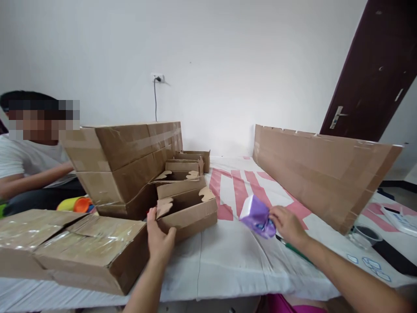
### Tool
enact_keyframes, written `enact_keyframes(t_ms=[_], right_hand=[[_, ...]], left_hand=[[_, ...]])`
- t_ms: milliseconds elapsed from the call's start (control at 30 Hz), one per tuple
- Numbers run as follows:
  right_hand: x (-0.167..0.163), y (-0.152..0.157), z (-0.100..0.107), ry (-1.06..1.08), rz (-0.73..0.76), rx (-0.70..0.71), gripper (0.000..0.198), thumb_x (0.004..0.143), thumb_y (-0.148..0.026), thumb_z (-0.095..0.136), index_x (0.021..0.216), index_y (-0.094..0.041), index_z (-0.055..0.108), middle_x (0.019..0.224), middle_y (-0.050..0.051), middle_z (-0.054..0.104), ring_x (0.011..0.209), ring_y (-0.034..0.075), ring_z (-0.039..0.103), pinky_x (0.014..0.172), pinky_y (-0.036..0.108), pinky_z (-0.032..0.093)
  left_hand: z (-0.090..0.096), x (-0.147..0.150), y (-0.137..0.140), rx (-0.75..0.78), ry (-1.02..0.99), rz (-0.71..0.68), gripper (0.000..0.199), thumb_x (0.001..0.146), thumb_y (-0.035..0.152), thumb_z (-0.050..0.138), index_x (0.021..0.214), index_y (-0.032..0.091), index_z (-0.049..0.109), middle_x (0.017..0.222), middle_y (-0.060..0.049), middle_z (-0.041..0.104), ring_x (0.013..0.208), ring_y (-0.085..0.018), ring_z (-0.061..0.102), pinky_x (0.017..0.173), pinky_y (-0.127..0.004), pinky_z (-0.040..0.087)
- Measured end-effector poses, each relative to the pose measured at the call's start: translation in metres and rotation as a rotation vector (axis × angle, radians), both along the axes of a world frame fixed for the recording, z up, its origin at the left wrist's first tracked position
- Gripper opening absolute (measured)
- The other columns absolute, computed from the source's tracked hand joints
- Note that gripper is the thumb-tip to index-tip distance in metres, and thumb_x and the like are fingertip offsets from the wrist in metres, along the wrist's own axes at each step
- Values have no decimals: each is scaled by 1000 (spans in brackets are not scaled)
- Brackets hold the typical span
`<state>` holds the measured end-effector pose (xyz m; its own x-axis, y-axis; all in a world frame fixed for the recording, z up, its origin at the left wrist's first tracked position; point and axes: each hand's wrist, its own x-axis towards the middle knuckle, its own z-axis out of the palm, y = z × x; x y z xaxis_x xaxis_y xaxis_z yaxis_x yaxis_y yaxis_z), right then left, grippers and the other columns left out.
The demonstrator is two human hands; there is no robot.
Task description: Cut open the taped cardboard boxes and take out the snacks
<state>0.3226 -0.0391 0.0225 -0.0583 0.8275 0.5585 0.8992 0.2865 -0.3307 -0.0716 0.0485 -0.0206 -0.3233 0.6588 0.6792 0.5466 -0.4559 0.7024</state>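
A cloth-covered desk [228,274] carries the open cardboard box [192,221]; the left hand [159,237], its grip spread, touches the box's near left corner. Right of it, the purple packet [259,215] (white at one end) is pinched in the right hand's [288,224] grip, beside a slim green-handled tool [295,251].

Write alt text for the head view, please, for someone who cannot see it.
A person's right hand holds a purple packet above a cloth-covered table, while the left hand touches an open cardboard box. Taped boxes stand at left near another person, a cardboard panel at right.
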Motion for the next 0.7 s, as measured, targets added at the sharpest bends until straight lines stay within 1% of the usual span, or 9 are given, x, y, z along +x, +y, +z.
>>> enact_keyframes(t_ms=[133, 200, 233, 333, 400, 467, 567, 633, 700], right_hand=[[-25, -5, -69, 37, 15, -19, 19, 89, -21, 42, 92, -22, 60, 108, 10, 65, 107, 25, 60, 92, 41, 50], [-36, -8, -94, 118, -60, 48, 23, 93, -23, 36, 102, -22, 57, 121, 13, 59, 115, 27, 56, 98, 48, 47], [-40, -10, -104, 167, -107, 91, 23, 95, -25, 35, 107, -23, 54, 125, 13, 55, 118, 27, 54, 100, 51, 45], [-47, -19, -129, 304, -240, 187, 27, 96, -36, 38, 119, -24, 46, 135, 14, 46, 128, 30, 45, 105, 54, 41], [-49, -27, -143, 388, -278, 181, 35, 96, -39, 38, 127, -24, 39, 139, 16, 42, 133, 31, 41, 105, 54, 41], [-51, -34, -157, 446, -245, 112, 43, 95, -38, 40, 135, -25, 31, 140, 16, 44, 132, 31, 43, 103, 50, 45], [-61, -33, -172, 413, -158, 18, 63, 88, -31, 49, 143, -24, 20, 142, 17, 44, 132, 32, 44, 104, 50, 45], [-69, -18, -171, 372, -148, 8, 78, 81, -26, 54, 146, -21, 13, 147, 20, 38, 137, 35, 37, 108, 54, 39], [-75, 8, -158, 388, -164, 2, 87, 75, -22, 58, 147, -18, 10, 148, 23, 35, 138, 38, 33, 108, 58, 35]], left_hand=[[-11, 30, -22, 345, 325, 213, 67, 72, 8, 60, 134, 22, 41, 146, -15, 33, 141, -39, 24, 113, -63, 18], [-22, 51, -39, 412, 443, 103, 60, 74, 5, 60, 128, 29, 47, 145, -11, 36, 140, -39, 26, 111, -64, 22], [-30, 61, -47, 385, 473, -26, 59, 76, 5, 58, 128, 30, 47, 144, -11, 38, 139, -37, 30, 110, -61, 27], [-59, 90, -63, 96, 579, -472, 61, 84, 10, 48, 140, 28, 33, 148, -13, 36, 138, -32, 35, 105, -54, 40], [-77, 103, -63, -126, 564, -601, 70, 86, 15, 47, 148, 24, 17, 154, -16, 28, 142, -32, 30, 108, -56, 37], [-88, 113, -55, -306, 475, -662, 75, 85, 20, 48, 149, 19, 11, 156, -17, 23, 144, -31, 24, 114, -55, 29], [-85, 134, -32, -533, 258, -690, 78, 78, 24, 57, 147, 15, 21, 157, -16, 23, 146, -28, 18, 119, -45, 19], [-73, 155, -14, -621, 97, -683, 78, 71, 21, 64, 142, 14, 33, 153, -15, 33, 145, -27, 23, 118, -39, 20], [-58, 178, 5, -639, 35, -677, 74, 69, 17, 63, 138, 13, 37, 143, -16, 49, 137, -27, 39, 113, -35, 31]])
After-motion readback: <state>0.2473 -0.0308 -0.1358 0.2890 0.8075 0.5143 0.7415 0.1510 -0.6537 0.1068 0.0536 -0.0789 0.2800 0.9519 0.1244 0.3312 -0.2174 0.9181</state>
